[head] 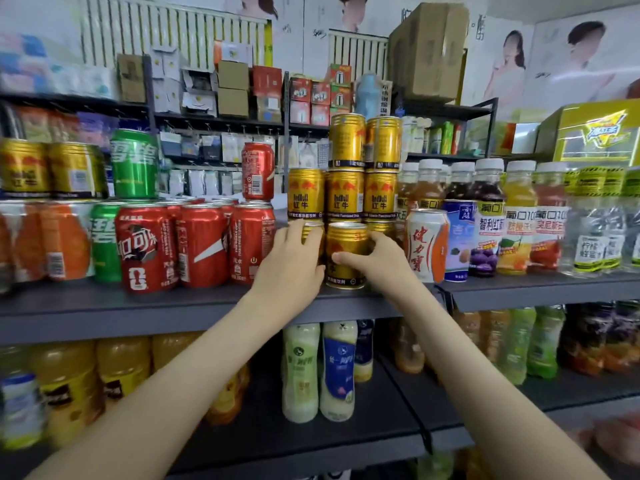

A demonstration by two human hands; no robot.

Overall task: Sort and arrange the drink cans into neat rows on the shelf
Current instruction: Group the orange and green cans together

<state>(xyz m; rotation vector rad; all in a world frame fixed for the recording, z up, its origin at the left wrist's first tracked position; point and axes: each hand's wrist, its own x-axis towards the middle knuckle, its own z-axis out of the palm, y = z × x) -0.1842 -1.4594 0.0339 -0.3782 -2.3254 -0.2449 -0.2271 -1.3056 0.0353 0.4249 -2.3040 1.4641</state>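
Presently, both hands are closed on gold cans at the front of the shelf (173, 306). The right hand (379, 259) is wrapped round the front gold can (346, 244), with the thumb laid across its face and the fingers hidden behind it. This can stands upright near the shelf edge. The left hand (294, 261) is curled over a second gold can (313, 230) just to the left, most of which is covered by the fingers.

Directly above and behind the hands, a stack of gold cans (344, 195) is built two tiers higher. It cannot be told whether the second gold can carries part of that stack. If it does and is pulled or twisted, the upper tiers could be tipped forward onto the hands. A knock from the knuckles could do the same, since the top pair (348, 140) is perched narrowly.

Left of the left hand, red cans (204, 244) are packed close, with a single red can (258, 171) balanced on top; these could be jostled by the wrist. Just right of the right hand, a white and orange can (426, 244) could be nudged over. The front gold can could also be slid off the edge if drawn outward.
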